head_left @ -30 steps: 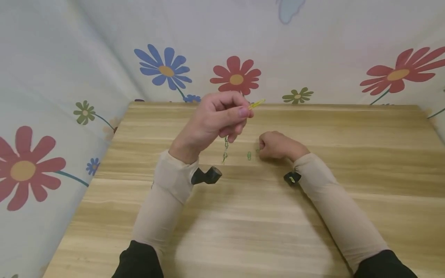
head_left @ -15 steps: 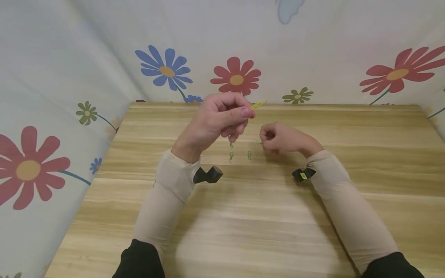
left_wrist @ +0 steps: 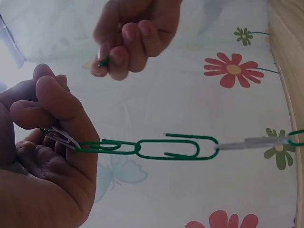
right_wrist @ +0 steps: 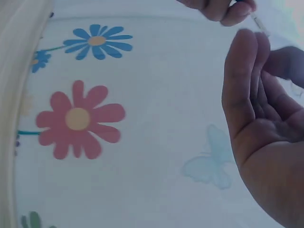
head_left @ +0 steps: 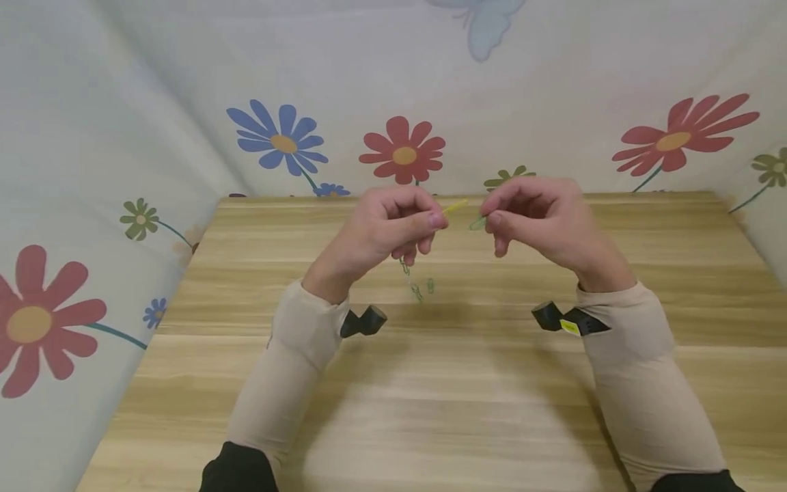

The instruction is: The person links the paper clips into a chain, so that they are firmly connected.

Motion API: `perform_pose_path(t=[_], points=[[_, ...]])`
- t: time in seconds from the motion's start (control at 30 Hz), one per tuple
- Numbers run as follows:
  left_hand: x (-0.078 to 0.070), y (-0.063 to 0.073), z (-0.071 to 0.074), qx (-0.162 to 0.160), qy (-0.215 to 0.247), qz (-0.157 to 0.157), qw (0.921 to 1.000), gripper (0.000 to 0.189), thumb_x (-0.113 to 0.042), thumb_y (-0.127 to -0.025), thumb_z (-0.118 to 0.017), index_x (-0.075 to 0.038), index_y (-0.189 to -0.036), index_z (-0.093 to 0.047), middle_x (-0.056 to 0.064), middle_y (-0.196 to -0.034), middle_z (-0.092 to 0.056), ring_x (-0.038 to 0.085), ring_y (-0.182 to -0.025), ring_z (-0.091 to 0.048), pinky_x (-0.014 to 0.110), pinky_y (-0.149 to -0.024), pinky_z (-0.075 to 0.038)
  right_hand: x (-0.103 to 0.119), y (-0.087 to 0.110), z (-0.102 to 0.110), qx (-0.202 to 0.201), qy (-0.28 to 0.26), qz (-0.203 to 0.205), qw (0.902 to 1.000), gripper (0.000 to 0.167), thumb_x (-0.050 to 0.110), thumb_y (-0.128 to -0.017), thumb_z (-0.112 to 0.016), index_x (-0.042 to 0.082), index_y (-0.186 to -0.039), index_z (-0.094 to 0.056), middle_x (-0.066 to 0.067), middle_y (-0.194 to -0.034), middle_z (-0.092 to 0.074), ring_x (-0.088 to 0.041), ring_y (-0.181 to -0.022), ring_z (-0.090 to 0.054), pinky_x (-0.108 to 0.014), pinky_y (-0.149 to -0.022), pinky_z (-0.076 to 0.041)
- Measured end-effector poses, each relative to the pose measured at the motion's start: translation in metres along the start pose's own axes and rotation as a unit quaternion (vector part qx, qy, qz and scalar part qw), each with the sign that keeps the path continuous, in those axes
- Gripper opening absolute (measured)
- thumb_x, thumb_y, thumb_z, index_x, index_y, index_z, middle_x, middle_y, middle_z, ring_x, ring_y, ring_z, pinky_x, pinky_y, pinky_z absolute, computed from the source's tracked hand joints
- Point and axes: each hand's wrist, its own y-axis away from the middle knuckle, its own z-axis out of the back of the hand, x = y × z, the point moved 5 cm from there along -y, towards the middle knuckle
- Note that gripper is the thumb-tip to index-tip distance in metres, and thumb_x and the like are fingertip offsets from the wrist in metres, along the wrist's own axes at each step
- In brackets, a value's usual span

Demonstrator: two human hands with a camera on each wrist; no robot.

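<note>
My left hand [head_left: 393, 229] pinches a yellow paper clip [head_left: 456, 206] between thumb and forefinger, its free end pointing right. From under that hand hangs a chain of linked paper clips [head_left: 406, 268]; the left wrist view shows green and whitish links [left_wrist: 178, 149] running out past the palm. Level with it, my right hand [head_left: 547, 219] pinches a green paper clip [head_left: 477, 223] whose end pokes out toward the yellow one, a small gap between them. Curled fingers hide part of the chain's upper end.
A loose green paper clip [head_left: 430, 285] lies on the wooden table [head_left: 467, 410], close beside the chain's lower end. Behind the table's far edge hangs a pale flower-print cloth [head_left: 553, 82]. Each wrist carries a small black camera mount [head_left: 363, 321].
My right hand has risen from the table with a green paper clip and come up beside the left. The left hand stays nearly in place while its chain sways. The head view has tilted slightly.
</note>
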Motion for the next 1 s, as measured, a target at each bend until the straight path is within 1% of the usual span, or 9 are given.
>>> perform_pose_path(t=[0.17, 0.3, 0.37, 0.53, 0.7, 0.8, 0.87, 0.9, 1.0], points=[[-0.001, 0.002, -0.005, -0.003, -0.030, 0.001, 0.9995, 0.010, -0.007, -0.097, -0.061, 0.000, -0.091, -0.066, 0.017, -0.068, -0.055, 0.025, -0.050, -0.048, 0.034, -0.046, -0.047, 0.025, 0.005, -0.007, -0.039, 0.019, 0.080, 0.9959, 0.012, -0.012, -0.092, -0.061, -0.013, -0.102, -0.068, -0.015, -0.082, -0.063, -0.024, -0.061, -0.060, -0.029, -0.061, -0.053], [-0.002, 0.002, -0.009, 0.005, -0.023, -0.009, 0.9997, 0.014, -0.008, -0.097, -0.059, 0.000, -0.086, -0.063, 0.016, -0.065, -0.051, 0.027, -0.048, -0.044, 0.034, -0.044, -0.045, 0.041, 0.009, -0.017, -0.068, 0.119, 0.130, 0.9819, 0.018, -0.015, -0.087, -0.063, -0.010, -0.103, -0.069, -0.012, -0.084, -0.064, -0.018, -0.064, -0.059, -0.025, -0.062, -0.053], [-0.002, 0.001, -0.011, 0.010, -0.015, -0.015, 0.9997, 0.016, -0.007, -0.097, -0.057, 0.000, -0.084, -0.062, 0.015, -0.063, -0.050, 0.027, -0.047, -0.043, 0.034, -0.044, -0.044, 0.047, 0.010, -0.022, -0.076, 0.191, 0.155, 0.9663, 0.021, -0.015, -0.084, -0.065, -0.009, -0.104, -0.067, -0.009, -0.086, -0.065, -0.014, -0.067, -0.059, -0.022, -0.065, -0.053], [0.000, -0.002, -0.016, 0.023, 0.000, -0.022, 0.9995, 0.018, -0.007, -0.098, -0.055, 0.001, -0.082, -0.059, 0.014, -0.060, -0.046, 0.024, -0.045, -0.040, 0.034, -0.045, -0.044, 0.054, 0.011, -0.032, -0.068, 0.346, 0.201, 0.9138, 0.025, -0.010, -0.083, -0.068, -0.005, -0.107, -0.065, -0.006, -0.087, -0.066, -0.010, -0.071, -0.060, -0.019, -0.071, -0.051], [0.006, -0.003, -0.019, 0.016, 0.018, -0.009, 0.9997, 0.019, -0.008, -0.098, -0.054, 0.003, -0.084, -0.057, 0.014, -0.060, -0.043, 0.023, -0.046, -0.039, 0.033, -0.045, -0.043, 0.050, 0.009, -0.041, -0.034, 0.449, 0.215, 0.8667, 0.021, -0.008, -0.087, -0.067, -0.004, -0.107, -0.065, -0.009, -0.086, -0.065, -0.015, -0.069, -0.059, -0.028, -0.064, -0.051], [0.009, -0.004, -0.021, -0.003, 0.035, 0.007, 0.9993, 0.019, -0.010, -0.097, -0.053, 0.002, -0.082, -0.056, 0.012, -0.062, -0.041, 0.022, -0.050, -0.038, 0.031, -0.044, -0.040, 0.049, 0.009, -0.047, -0.028, 0.480, 0.227, 0.8469, 0.022, -0.010, -0.087, -0.067, -0.005, -0.108, -0.064, -0.013, -0.091, -0.067, -0.021, -0.067, -0.058, -0.034, -0.059, -0.051], [0.011, -0.005, -0.022, -0.014, 0.046, 0.014, 0.9987, 0.019, -0.010, -0.097, -0.052, -0.001, -0.081, -0.056, 0.011, -0.063, -0.038, 0.022, -0.052, -0.036, 0.030, -0.043, -0.039, 0.047, 0.009, -0.049, -0.025, 0.493, 0.228, 0.8395, 0.024, -0.011, -0.087, -0.067, -0.005, -0.109, -0.063, -0.015, -0.094, -0.068, -0.023, -0.066, -0.057, -0.036, -0.057, -0.050], [0.012, -0.006, -0.022, -0.018, 0.051, 0.018, 0.9983, 0.018, -0.010, -0.096, -0.052, -0.001, -0.081, -0.056, 0.010, -0.063, -0.037, 0.021, -0.052, -0.035, 0.029, -0.042, -0.038, 0.046, 0.009, -0.049, -0.023, 0.493, 0.225, 0.8400, 0.026, -0.012, -0.087, -0.067, -0.006, -0.111, -0.063, -0.016, -0.094, -0.068, -0.023, -0.065, -0.056, -0.036, -0.056, -0.050], [0.014, -0.006, -0.022, -0.024, 0.057, 0.021, 0.9979, 0.019, -0.011, -0.096, -0.051, 0.000, -0.081, -0.054, 0.008, -0.062, -0.035, 0.021, -0.052, -0.031, 0.028, -0.042, -0.036, 0.042, 0.007, -0.047, -0.018, 0.479, 0.201, 0.8543, 0.034, -0.010, -0.086, -0.071, -0.006, -0.119, -0.062, -0.015, -0.091, -0.066, -0.020, -0.063, -0.053, -0.033, -0.055, -0.048]])
